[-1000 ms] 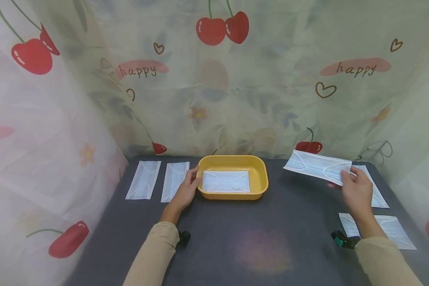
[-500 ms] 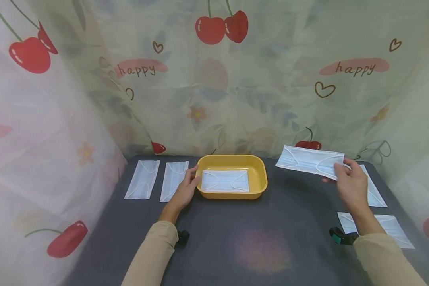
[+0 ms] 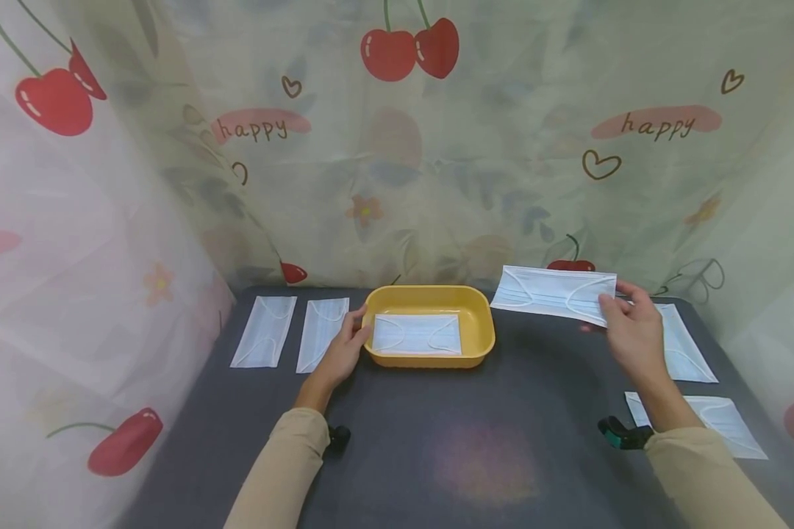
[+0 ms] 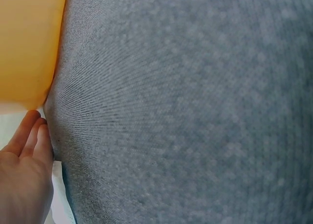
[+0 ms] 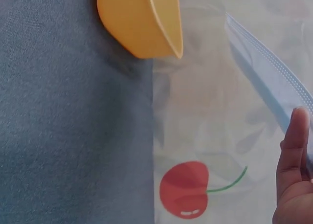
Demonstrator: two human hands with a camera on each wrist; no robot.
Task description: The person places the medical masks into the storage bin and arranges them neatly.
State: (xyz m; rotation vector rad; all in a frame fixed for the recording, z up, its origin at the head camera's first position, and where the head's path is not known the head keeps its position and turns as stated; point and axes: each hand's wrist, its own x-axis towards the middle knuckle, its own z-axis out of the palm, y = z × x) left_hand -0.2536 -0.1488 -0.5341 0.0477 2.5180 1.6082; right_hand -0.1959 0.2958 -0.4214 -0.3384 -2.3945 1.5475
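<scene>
My right hand (image 3: 625, 330) pinches the right end of a white face mask (image 3: 552, 292) and holds it flat in the air, just right of the yellow tray (image 3: 476, 308). In the right wrist view the mask's edge (image 5: 269, 72) runs past my fingertips (image 5: 292, 136), with the tray's corner (image 5: 142, 23) beyond. One mask (image 3: 417, 334) lies inside the tray. My left hand (image 3: 344, 349) rests with straight fingers against the tray's left rim, over the edge of a mask on the table (image 3: 319, 334). The left wrist view shows those fingers (image 4: 24, 160) beside the tray wall (image 4: 24, 43).
Another mask (image 3: 263, 330) lies at the far left of the dark grey table (image 3: 476, 441). Two masks (image 3: 681, 353) (image 3: 721, 422) lie at the right, near my forearm. A cherry-print curtain (image 3: 397, 147) closes in the back and both sides.
My right hand has carried the mask leftward and slightly up, closer to the tray. The left hand has stayed at the tray's rim.
</scene>
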